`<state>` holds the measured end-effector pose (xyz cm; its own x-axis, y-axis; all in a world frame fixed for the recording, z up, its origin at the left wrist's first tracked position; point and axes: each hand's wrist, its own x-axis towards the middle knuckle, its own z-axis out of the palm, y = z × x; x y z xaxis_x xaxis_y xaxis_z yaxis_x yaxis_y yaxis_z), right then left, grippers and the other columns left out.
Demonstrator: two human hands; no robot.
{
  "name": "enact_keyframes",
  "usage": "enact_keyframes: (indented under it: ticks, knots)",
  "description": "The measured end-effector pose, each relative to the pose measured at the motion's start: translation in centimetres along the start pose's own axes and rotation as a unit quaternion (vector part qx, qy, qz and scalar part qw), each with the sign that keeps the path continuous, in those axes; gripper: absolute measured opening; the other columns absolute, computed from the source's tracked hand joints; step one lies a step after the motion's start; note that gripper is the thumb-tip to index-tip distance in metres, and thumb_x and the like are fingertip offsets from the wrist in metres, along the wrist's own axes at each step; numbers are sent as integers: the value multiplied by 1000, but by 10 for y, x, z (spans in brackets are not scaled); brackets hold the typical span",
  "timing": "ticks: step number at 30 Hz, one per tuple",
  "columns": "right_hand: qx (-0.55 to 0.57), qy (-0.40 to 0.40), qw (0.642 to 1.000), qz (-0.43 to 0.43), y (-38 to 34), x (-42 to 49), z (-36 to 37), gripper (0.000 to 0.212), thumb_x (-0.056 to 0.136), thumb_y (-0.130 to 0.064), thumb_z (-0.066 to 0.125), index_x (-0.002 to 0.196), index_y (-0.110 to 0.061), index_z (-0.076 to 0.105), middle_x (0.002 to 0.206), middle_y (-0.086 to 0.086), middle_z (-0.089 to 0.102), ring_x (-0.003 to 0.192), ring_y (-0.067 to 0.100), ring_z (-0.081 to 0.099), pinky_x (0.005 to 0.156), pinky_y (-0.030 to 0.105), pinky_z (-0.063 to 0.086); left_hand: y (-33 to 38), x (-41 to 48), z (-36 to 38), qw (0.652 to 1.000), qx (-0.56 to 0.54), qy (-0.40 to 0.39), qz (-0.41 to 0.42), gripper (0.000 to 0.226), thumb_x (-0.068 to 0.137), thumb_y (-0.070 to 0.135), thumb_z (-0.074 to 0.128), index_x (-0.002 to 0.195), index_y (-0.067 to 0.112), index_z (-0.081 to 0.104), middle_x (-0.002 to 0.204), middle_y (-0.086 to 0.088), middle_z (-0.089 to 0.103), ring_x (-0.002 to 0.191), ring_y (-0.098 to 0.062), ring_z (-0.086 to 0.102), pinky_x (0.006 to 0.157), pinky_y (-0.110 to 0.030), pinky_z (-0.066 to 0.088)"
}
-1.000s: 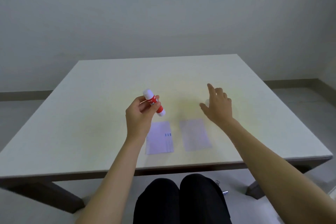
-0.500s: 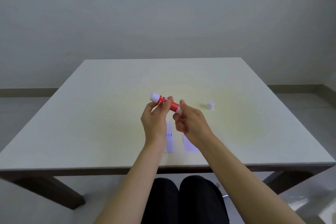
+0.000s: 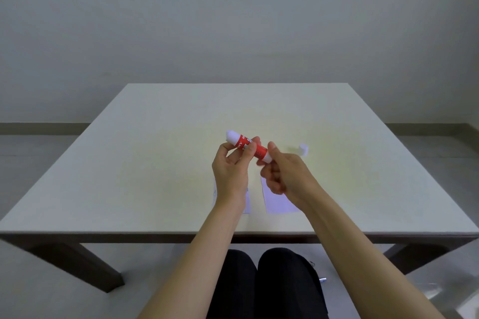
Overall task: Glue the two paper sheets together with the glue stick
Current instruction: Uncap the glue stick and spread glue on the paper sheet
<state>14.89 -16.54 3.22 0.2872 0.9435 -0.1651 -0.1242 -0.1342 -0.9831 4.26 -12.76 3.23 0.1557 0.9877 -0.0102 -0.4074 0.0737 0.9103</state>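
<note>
A red and white glue stick [image 3: 248, 147] is held level above the table, its white end pointing up and left. My left hand [image 3: 231, 173] pinches its middle with thumb and fingers. My right hand [image 3: 285, 176] grips its lower right white end. Two small white paper sheets lie side by side near the front edge of the table, under my hands: the left sheet [image 3: 246, 202] is mostly hidden by my left wrist, the right sheet [image 3: 278, 203] partly by my right hand. A small white cap [image 3: 303, 149] lies on the table to the right of the stick.
The cream table [image 3: 145, 168] has dark legs and a dark front edge. Behind it stands a plain grey wall. My knees in dark trousers show below the table's front edge.
My right hand came back from the far right of the table, leaving the small white cap there, and took hold of the stick's lower end. The stick now lies flatter.
</note>
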Motion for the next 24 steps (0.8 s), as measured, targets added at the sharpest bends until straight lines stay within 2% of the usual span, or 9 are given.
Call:
enact_keyframes:
  ticks: [3,5,7,9,14,16,19,21,24]
  knots:
    - [-57,36,998,15,1,1,2,56,92,-55,44,64,-11,64,49,0,44,38,13,34,36,16,28,-1,-1,-4,1000,3,-14,7,18,85,15,68,96,7,56,96,1,77,93,-8,71,73,-9,49]
    - [-37,6,998,-57,3,-2,2,28,92,-40,56,95,-15,69,58,-1,56,45,14,45,44,19,38,-1,0,-6,1000,1,-14,6,18,85,13,68,97,5,57,96,2,77,89,-6,71,68,-9,50]
    - [38,-14,995,-88,6,-5,0,16,92,-21,60,106,-14,62,66,2,61,50,16,51,50,23,43,0,1,-9,1000,-5,-14,1,18,84,14,68,97,6,58,97,1,77,92,-8,71,71,-11,50]
    - [92,-15,994,-57,7,-7,1,15,94,-24,57,91,-10,61,63,3,56,47,15,48,47,21,39,0,2,-10,1000,-7,-23,-1,18,85,15,68,98,8,57,97,0,77,96,-9,70,75,-12,49]
    - [62,64,994,70,3,-6,13,56,88,-61,45,58,-15,48,43,-6,35,36,11,27,36,18,21,0,2,-10,998,2,-66,-3,17,84,16,68,95,12,56,97,1,77,98,-9,70,85,-17,49]
    - [25,61,998,21,3,-5,11,52,88,-58,50,64,-12,57,51,-2,47,39,13,38,39,21,29,0,3,-12,998,-9,-60,-3,15,84,14,68,93,12,56,97,0,77,99,-12,70,95,-28,47]
    - [45,13,995,-89,3,-7,9,17,90,-21,62,103,-10,63,84,7,64,59,15,60,53,24,49,1,5,-16,999,-6,-48,1,13,84,14,68,92,12,58,97,0,77,98,-14,71,94,-32,48]
    - [86,-2,992,-96,2,-7,8,10,89,-13,62,96,-6,64,81,9,64,58,14,60,53,23,50,1,5,-18,999,0,-49,-2,14,84,15,68,92,13,58,96,1,78,98,-14,70,92,-31,47]
    - [99,23,995,11,1,-6,10,34,91,-35,59,74,-7,66,57,3,57,42,12,50,39,19,39,-1,4,-21,998,15,-59,-8,14,85,17,68,93,13,57,95,2,78,99,-13,70,95,-30,44]
